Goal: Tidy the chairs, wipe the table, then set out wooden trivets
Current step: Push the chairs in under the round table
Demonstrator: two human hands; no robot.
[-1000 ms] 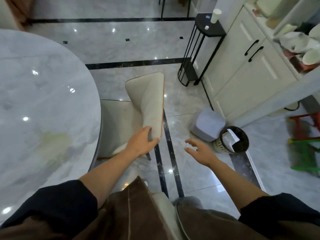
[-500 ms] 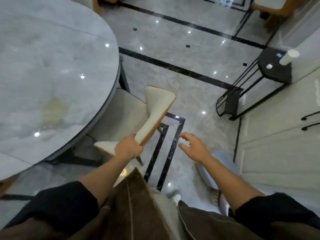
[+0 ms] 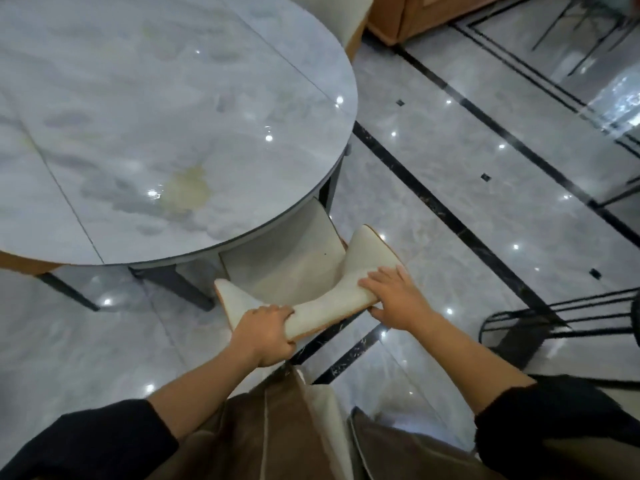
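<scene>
The stained marble tabletop (image 3: 138,98) waits unwiped. My right hand (image 3: 394,299), free a moment ago, now joins my left hand (image 3: 266,332) gripping the chair (image 3: 277,265) by its backrest, with the seat partly tucked under.

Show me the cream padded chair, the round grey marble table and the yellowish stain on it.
cream padded chair (image 3: 327,308): head view, backrest top.
round grey marble table (image 3: 242,81): head view, bare top.
yellowish stain (image 3: 187,190): head view, its middle.
</scene>
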